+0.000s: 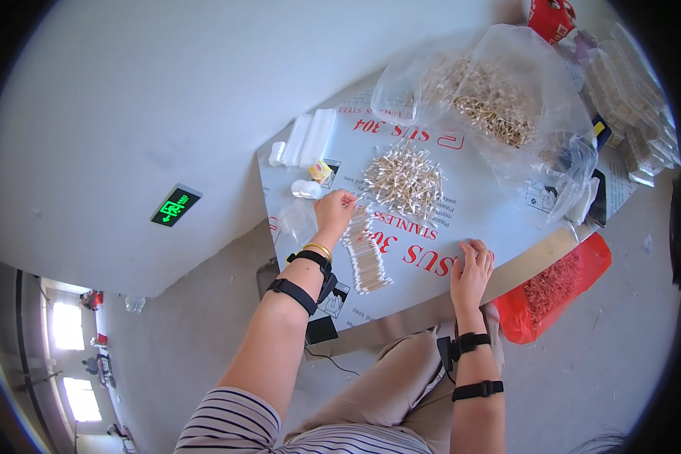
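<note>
A band of cotton swabs (367, 261) lies side by side on the metal-topped table (348, 306), running from near my left hand toward the near edge. At its far end, my left hand (335, 209) is closed in a pinch; whatever its fingertips hold is too small to make out. Just beyond and to the right is a loose heap of cotton swabs (405, 181), pointing every way. My right hand (472, 271) rests open on the tabletop near the front edge, fingers a little bent and apart, holding nothing.
Left of my left hand sit white rolls (305, 189), a small yellow box (320, 172) and clear plastic sleeves (314, 136). A big clear bag of swabs (499, 113) covers the far right, beside stacked packs (628, 91). A red bag (556, 291) lies below the table's right edge.
</note>
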Available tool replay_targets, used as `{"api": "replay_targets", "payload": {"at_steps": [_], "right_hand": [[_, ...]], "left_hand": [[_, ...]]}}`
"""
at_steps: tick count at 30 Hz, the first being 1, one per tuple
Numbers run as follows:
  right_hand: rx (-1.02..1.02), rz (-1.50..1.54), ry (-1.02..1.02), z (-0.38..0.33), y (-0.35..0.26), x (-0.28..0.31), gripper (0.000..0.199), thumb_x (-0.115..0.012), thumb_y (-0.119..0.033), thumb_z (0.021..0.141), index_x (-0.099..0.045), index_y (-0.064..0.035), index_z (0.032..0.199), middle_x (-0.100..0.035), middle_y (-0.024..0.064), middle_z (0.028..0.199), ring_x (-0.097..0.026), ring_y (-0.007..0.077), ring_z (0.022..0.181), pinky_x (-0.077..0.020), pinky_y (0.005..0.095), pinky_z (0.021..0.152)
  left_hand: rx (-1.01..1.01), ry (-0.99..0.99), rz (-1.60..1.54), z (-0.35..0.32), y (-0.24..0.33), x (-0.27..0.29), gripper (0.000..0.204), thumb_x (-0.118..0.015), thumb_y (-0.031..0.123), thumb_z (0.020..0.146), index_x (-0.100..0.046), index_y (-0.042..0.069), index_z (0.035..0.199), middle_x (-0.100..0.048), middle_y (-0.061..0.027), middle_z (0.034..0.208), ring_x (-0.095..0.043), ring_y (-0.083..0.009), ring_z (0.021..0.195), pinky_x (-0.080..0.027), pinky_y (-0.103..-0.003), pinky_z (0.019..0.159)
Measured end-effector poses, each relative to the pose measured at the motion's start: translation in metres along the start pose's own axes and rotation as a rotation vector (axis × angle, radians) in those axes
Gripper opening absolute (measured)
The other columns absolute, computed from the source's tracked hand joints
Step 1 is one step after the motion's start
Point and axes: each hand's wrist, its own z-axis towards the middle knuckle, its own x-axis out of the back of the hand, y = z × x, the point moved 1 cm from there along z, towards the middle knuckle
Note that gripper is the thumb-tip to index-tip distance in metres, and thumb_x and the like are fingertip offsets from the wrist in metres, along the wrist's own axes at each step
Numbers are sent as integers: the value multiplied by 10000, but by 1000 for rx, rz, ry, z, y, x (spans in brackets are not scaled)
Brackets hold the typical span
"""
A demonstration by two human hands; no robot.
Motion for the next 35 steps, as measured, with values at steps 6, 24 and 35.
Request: {"api": "replay_targets", "payload": {"at_steps": [6,24,35], "right_hand": [[75,-204,56,3,-4,-12,319,-579,-115,875,-599,-75,1191,-549,113,1292,-451,303,1322,-270,501,1168],[75,-245,39,4,-9,-13,320,-567,-138,892,-595,-84,1206,-542,105,1297,-437,292,1333,-258,501,1172],[68,-243,41,3,-5,-13,333,-579,-156,892,-588,-93,1219,-538,106,1307,-434,293,1331,-256,496,1173]], "left_hand": [[-96,110,143,13,-16,-23,59,-749,164,793,-703,164,830,-654,15,882,-637,-190,854,-366,-406,877],[24,-143,-243,27,-19,-2,118,-741,183,852,-683,88,891,-676,-9,830,-642,-150,815,-456,-335,847],[-129,-316,-843,-60,85,61,311,-641,171,966,-609,66,1257,-513,47,910,-490,-54,857,-428,-231,827]]}}
